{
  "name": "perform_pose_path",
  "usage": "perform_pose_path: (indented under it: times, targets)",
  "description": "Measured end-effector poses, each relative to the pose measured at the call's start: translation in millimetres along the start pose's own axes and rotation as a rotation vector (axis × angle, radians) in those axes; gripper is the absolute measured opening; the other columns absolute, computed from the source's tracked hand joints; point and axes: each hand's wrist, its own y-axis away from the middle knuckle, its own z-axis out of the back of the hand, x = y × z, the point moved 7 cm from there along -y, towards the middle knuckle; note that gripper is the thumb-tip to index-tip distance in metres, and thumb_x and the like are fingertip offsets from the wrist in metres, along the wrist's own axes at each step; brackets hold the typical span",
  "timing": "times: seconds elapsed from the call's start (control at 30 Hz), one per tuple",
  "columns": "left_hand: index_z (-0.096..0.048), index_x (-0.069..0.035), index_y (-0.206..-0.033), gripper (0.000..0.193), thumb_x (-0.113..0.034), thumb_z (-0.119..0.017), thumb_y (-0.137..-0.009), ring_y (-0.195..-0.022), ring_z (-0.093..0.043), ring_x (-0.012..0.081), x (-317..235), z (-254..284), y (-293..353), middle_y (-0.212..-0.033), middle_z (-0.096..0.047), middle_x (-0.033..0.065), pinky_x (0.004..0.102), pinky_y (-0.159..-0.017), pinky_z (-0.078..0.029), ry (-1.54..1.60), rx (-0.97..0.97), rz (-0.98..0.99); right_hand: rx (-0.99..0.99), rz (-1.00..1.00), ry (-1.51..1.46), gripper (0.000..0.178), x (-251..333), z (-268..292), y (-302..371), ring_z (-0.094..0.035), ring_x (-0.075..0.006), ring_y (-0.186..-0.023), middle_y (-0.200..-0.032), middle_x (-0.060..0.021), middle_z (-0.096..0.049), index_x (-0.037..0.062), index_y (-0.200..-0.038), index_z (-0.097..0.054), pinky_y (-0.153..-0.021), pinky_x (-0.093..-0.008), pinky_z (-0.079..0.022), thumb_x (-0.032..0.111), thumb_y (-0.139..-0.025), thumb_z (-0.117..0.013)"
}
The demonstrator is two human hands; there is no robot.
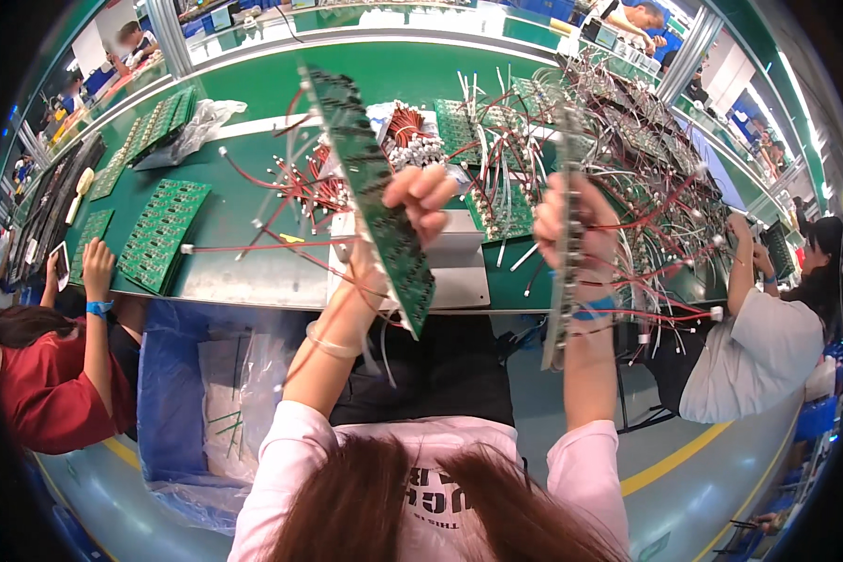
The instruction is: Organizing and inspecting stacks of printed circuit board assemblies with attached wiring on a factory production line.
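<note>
The worktop looks smooth and glossy on my screen; above it I see a rough-faced circuit board, before it crinkled plastic sheeting.

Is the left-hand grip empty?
No, the left-hand grip holds a tilted green circuit board.

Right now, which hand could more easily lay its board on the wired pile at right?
Probably the right hand: its board is nearer that wired pile; the left hand is farther away.

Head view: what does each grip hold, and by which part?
Left grip: a green circuit board, near the middle of its length. Right grip: an edge-on board, also near mid-length.
</note>
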Motion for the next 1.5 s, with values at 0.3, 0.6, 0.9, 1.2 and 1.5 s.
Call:
perform_pose_path:
  times: [0.3, 0.6, 0.9, 1.2, 1.5]
  targets:
    - [-0.04, -0.007, -0.066, 0.031, -0.037, -0.044, -0.071, -0.076, -0.044, 0.0151, 33.8, 0.3, 9.5, -0.08, -0.044, 0.0046, 0.0232, -0.067, -0.038, -0.393, -0.473, 0.036, -0.053, 0.05, 0.102, 0.022, -27.9, -16.4, -9.5, -0.051, -0.0119, -0.059, -0.072, -0.0071, -0.052, -0.0014, -0.079, -0.048, -0.052, -0.0216, -0.041, 0.015, -0.065, -0.054]
    - [-0.047, -0.01, -0.091, 0.036, -0.04, -0.038, -0.073, -0.069, -0.051, 0.0131, 33.0, 24.7, 22.3, -0.081, -0.052, 0.005, 0.0282, -0.053, -0.045, -0.719, -0.801, 0.106, 0.064, 0.42, 0.982, 0.032, -30.9, -1.6, -33.2, -0.045, -0.0101, -0.072, -0.088, -0.0072, -0.044, -0.0001, -0.096, -0.036, -0.064, -0.0196, -0.034, 0.019, -0.072, -0.046]
    - [-0.035, -0.003, -0.103, 0.041, -0.032, -0.038, -0.074, -0.085, -0.047, 0.0255, 26.7, 47.5, 23.4, -0.095, -0.045, 0.0126, 0.04, -0.068, -0.042, -0.233, -0.327, 0.149, 0.241, 0.019, 0.948, 0.034, -35.1, -11.5, -44.4, -0.046, -0.0114, -0.06, -0.07, -0.0074, -0.049, -0.002, -0.08, -0.047, -0.056, -0.0221, -0.037, 0.031, -0.074, -0.042]
    - [-0.038, 0.002, -0.096, 0.036, -0.019, -0.044, -0.068, -0.062, -0.034, 0.0117, 31.4, 25.2, -0.8, -0.081, -0.042, 0.01, 0.0224, -0.051, -0.031, -0.035, -0.35, 0.206, 0.32, -0.096, 0.621, 0.031, -25.9, -8.6, -23.4, -0.048, -0.0122, -0.078, -0.091, -0.0052, -0.048, 0.0034, -0.1, -0.043, -0.068, -0.0244, -0.037, 0.023, -0.076, -0.04]
    - [-0.042, 0.002, -0.092, 0.028, -0.02, -0.036, -0.076, -0.082, -0.048, 0.0256, 49.2, 14.4, 16.2, -0.085, -0.05, 0.0142, 0.0384, -0.073, -0.04, -0.372, -0.638, 0.066, -0.006, -0.103, 0.523, 0.022, -31.1, 1.7, -19.1, -0.046, -0.0062, -0.049, -0.059, -0.0007, -0.05, 0.0028, -0.069, -0.053, -0.042, -0.0184, -0.037, 0.024, -0.065, -0.057]
